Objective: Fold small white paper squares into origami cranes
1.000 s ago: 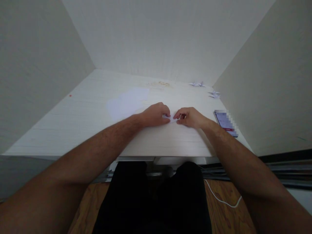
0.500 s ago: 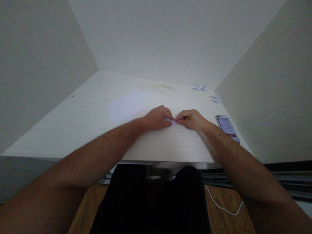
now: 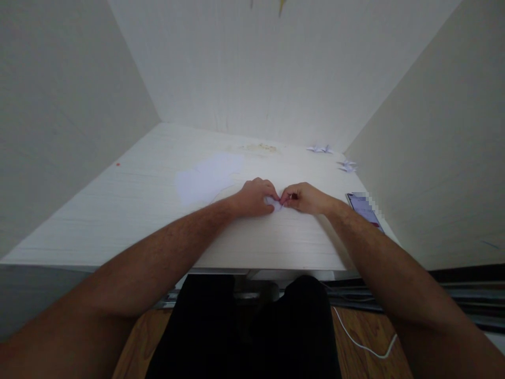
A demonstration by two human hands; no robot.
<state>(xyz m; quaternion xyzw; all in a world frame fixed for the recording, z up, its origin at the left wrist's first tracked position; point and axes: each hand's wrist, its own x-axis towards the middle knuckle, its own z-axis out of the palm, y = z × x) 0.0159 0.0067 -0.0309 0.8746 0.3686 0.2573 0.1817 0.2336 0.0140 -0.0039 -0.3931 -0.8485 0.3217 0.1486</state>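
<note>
A small folded piece of white paper (image 3: 273,202) lies on the white desk (image 3: 138,200) between my two hands. My left hand (image 3: 254,197) has its fingers curled and pinches the paper's left side. My right hand (image 3: 304,198) pinches the paper's right end with thumb and forefinger. Both hands rest on the desk top, fingertips almost touching. Most of the paper is hidden by my fingers.
Loose white sheets (image 3: 207,176) lie left of my hands. Several small folded paper figures (image 3: 346,166) sit at the back right corner. A phone (image 3: 363,209) lies by the right wall. Walls close the desk on three sides. A white cable (image 3: 363,345) trails on the wooden floor.
My hands have drawn closer together over the paper, from flat pressing to a fingertip pinch. The view has shifted slightly.
</note>
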